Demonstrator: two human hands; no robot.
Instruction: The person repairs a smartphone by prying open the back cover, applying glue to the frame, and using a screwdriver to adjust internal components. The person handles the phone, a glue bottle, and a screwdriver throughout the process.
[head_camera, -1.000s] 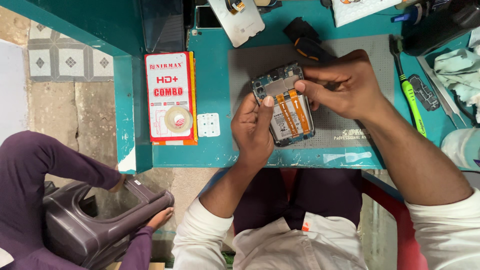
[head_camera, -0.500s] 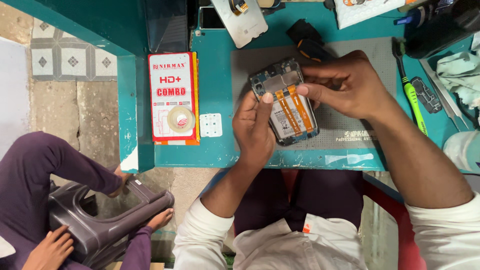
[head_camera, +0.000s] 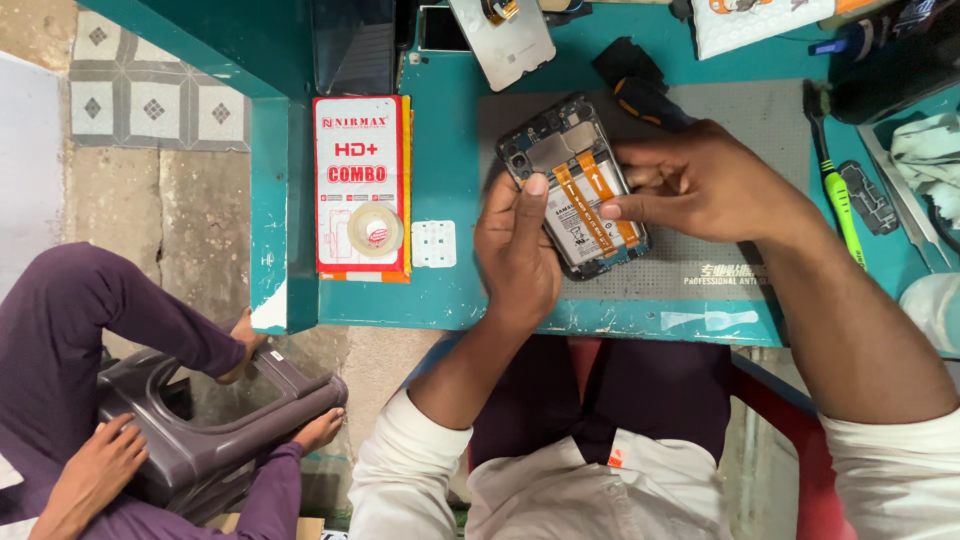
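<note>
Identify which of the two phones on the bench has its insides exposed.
The opened phone between the left hand and right hand, showing battery and orange ribbon cables. The other phone lies apart, back cover on.

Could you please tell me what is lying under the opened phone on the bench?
The opened phone lies on a grey work mat on the teal bench. The left hand and right hand cover its lower-left edge and right side.

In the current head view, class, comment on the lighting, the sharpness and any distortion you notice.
Head view: soft, even light with only faint shadows under the left hand and right hand; the opened phone is sharp; the roll of tape shows mild glare; the teal table edges look slightly bowed towards the frame's borders.
</note>
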